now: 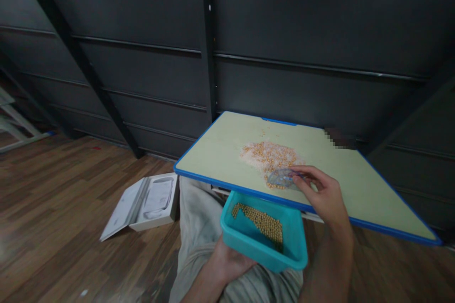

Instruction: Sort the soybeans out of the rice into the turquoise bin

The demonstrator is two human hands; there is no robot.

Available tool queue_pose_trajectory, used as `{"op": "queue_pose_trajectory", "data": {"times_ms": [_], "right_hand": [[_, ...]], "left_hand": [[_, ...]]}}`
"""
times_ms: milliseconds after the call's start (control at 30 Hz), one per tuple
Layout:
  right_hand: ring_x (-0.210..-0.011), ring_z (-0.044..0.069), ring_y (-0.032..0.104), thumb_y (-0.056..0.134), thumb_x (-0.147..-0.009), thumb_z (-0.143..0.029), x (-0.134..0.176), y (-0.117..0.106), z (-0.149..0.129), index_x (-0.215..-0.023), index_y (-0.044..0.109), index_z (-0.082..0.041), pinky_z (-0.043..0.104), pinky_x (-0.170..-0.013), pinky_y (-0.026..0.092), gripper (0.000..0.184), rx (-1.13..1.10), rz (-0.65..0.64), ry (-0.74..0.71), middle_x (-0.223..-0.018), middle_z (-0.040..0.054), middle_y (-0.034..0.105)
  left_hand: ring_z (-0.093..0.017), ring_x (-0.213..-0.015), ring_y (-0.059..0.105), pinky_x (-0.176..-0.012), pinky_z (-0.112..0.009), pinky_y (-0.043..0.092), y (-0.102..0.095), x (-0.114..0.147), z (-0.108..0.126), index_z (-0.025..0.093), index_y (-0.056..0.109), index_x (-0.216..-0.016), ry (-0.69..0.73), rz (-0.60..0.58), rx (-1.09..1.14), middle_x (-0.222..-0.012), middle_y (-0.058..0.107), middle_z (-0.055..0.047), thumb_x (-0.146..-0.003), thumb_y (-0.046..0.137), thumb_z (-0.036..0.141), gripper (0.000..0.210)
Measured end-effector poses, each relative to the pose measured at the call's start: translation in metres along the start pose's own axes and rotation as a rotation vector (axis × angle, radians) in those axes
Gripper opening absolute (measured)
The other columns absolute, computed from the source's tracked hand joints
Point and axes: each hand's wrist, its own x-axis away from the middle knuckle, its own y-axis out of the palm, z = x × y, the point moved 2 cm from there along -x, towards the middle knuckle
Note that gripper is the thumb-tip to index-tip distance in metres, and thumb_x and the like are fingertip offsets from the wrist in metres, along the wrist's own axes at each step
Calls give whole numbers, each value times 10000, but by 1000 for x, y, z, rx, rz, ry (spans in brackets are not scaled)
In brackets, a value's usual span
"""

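My right hand (322, 194) pinches a clear, thin plastic piece (280, 177) between thumb and fingers. Its exact kind is hard to make out. The piece lies against the near edge of a mixed pile (272, 152) of yellow beans and pale, rice-like grains on a pale yellow tabletop (209, 151) with a blue rim. My left hand (229, 260) grips a turquoise plastic tub (256, 251) from below, its fingers partly hidden underneath. The tub sits just under the table's front edge, over my lap. Yellow beans (263, 225) lie across part of its bottom.
An opened white box (156, 203) with its flap folded out lies on the wooden floor (64, 208) at left. A dark panelled wall (149, 80) stands behind the table. White furniture legs (21, 128) show at far left. A dark, pixelated patch covers the table's back right edge.
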Motion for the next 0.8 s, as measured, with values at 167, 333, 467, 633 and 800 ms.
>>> {"op": "queue_pose_trajectory", "data": {"times_ms": [167,333,467,633,800], "right_hand": [[-882,302,850,863,-975,-403,2,-3,-2,-1028,963,-269,432,-808,655,176,-34,29,-16,-1039,99,951],[-844,289,848,894,-954,-377,4,-4,-7,-1009,976,-277,411,-768,660,141,-68,-37,-35,-1017,92,956],[-777,280,821,899,-934,-397,4,0,-11,-991,992,-288,416,-723,654,154,-64,-107,-19,-971,85,952],[-811,289,822,874,-950,-451,-1,6,-5,-1043,996,-286,443,-774,660,225,-5,-67,20,-1028,90,962],[-872,309,833,851,-986,-495,-6,9,2,-1076,980,-261,451,-823,662,282,44,12,31,-1119,124,968]], "left_hand": [[-466,-1679,650,-1435,-624,477,-2,1,0,213,959,-1206,-6,4,-12,-1470,925,-158,-973,946,534,396],[-447,-1675,663,-1434,-609,480,-7,-2,-3,204,943,-1260,-26,-2,11,-1454,931,-163,-981,934,540,437],[-453,-1680,661,-1441,-628,476,-5,-3,-3,210,943,-1246,-17,5,33,-1388,952,-149,-957,968,556,452],[-440,-1687,654,-1448,-595,474,7,1,2,210,954,-1178,-8,1,19,-1346,961,-151,-973,959,506,361],[-438,-1692,650,-1462,-587,459,7,3,2,207,957,-1090,-4,20,24,-1357,962,-131,-953,980,504,328]]}}
